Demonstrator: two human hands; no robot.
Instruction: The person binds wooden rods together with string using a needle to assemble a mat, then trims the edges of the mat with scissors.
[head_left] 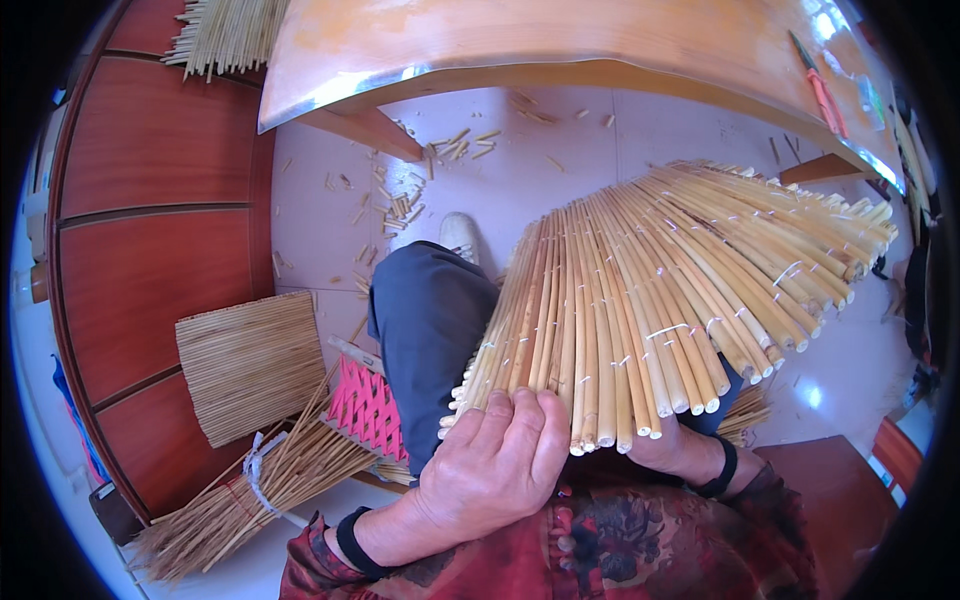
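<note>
A mat of pale reed sticks point(640, 300) tied with white thread lies fanned across my lap toward the right. My left hand point(500, 455) grips its near left end, fingers curled over the sticks. My right hand point(660, 450) is beneath the near edge farther right, its fingers hidden by the sticks. My left leg in dark trousers point(420, 320) shows beside the mat, and a white shoe point(458, 235) rests on the floor.
A wooden table point(450, 35) holds red-handled pliers point(822, 95). Red cabinet point(150, 280) at left; beside it a folded mat point(250, 370), tied stick bundle point(250, 490) and pink-laced item point(365, 405). More sticks point(220, 30) lie top left. Cut pieces point(400, 208) litter the floor.
</note>
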